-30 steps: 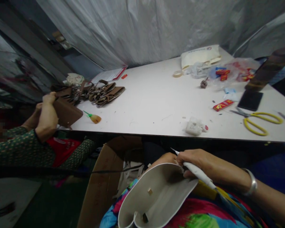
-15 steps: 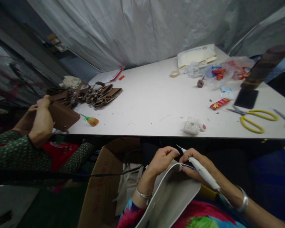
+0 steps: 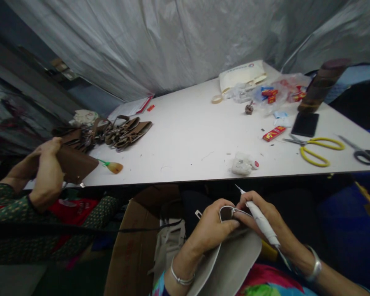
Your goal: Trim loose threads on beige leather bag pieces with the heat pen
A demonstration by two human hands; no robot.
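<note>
A pale grey leather-like bag (image 3: 237, 259) lies over my lap, its flap edge curled up between my hands. My left hand (image 3: 212, 226) is closed on that edge, thumb on the inner side and fingers behind. In my right hand (image 3: 267, 211) rests a white pen-shaped tool (image 3: 262, 224) with a thin pointed metal tip and a cord at its rear. The tip points up and away, apart from the bag. Fingertips of the same hand also press the bag's edge near a small metal part, which is too small to make out.
A white table (image 3: 181, 144) spans the front, bearing yellow-handled scissors (image 3: 317, 151), black-handled scissors (image 3: 365, 155), a phone (image 3: 305, 124) and a bottle (image 3: 322, 86). Left, a co-worker's hands (image 3: 49, 154) hold a brown bag (image 3: 75, 162). A cardboard box (image 3: 126, 255) stands beside me.
My left hand has shifted its grip, with the thumb now over the bag's edge, which is bent into a tighter curl. The camera view has turned slightly right.
</note>
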